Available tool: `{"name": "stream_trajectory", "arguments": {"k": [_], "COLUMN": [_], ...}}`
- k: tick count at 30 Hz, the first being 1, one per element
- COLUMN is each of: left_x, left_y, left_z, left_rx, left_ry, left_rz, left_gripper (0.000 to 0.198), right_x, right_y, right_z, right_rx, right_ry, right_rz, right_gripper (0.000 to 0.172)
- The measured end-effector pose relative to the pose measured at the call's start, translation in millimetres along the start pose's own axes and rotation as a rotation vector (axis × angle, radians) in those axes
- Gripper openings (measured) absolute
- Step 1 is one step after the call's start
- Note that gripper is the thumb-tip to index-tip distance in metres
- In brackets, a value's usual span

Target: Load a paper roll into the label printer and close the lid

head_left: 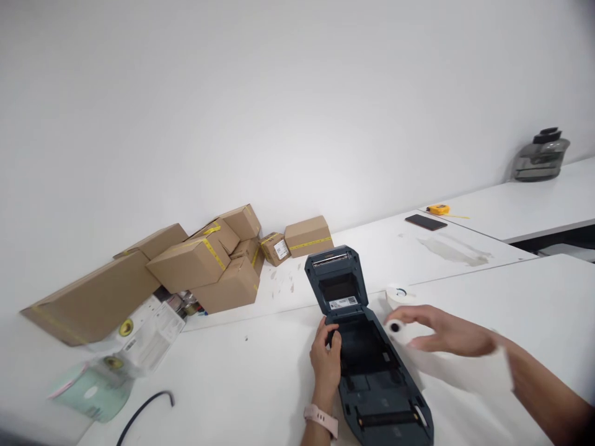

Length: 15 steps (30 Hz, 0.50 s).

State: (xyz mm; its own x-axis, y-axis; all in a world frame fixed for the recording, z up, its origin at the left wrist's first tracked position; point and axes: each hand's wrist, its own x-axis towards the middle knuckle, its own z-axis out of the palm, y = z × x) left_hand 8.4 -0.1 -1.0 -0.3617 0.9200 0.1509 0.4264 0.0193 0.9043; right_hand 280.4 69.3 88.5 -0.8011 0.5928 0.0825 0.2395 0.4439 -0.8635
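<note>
In the head view I see two hands and one dark machine (374,387) with its lid (335,279) up, low in the middle of the frame. The left hand (326,362) touches the machine's left edge; I can't tell how tight its grip is. The right hand (432,331) has its grip clamped on one white roll (402,333), just beside the machine's right edge, with loose paper (465,370) trailing to the lower right. At least eight boxes (190,265) sit at middle left and center. One phone (426,222) and one yellow tape measure (438,210) lie at middle right. One bottle (542,160) stands at upper right. White table (232,384) spreads wide between the single black cord (139,411), lower left, and the left hand.
</note>
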Motion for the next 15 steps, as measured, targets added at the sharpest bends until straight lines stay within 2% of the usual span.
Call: {"name": "stream_trajectory", "arguments": {"k": [3, 5, 7, 11, 15], "left_x": [0, -1, -2, -3, -2], "left_y": [0, 2, 4, 7, 3], "left_z": [-1.7, -3.0, -3.4, 0.1, 5.2], "left_rx": [0.008, 0.012, 0.019, 0.032, 0.027], "left_ry": [-0.013, -0.035, -0.06, -0.089, -0.087], "left_rz": [0.017, 0.02, 0.021, 0.03, 0.043], "left_gripper": [0.034, 0.035, 0.036, 0.036, 0.035], "right_x": [48, 77, 97, 114, 119], "right_y": [-19, -16, -5, 16, 28], "right_z": [22, 41, 57, 73, 81], "right_rx": [-0.274, -0.478, -0.586, -0.672, -0.674], "right_ry": [-0.171, -0.238, -0.281, -0.317, -0.262], "right_rz": [-0.024, -0.013, -0.003, 0.007, 0.023], "right_gripper": [0.032, 0.019, 0.015, 0.02, 0.018]}}
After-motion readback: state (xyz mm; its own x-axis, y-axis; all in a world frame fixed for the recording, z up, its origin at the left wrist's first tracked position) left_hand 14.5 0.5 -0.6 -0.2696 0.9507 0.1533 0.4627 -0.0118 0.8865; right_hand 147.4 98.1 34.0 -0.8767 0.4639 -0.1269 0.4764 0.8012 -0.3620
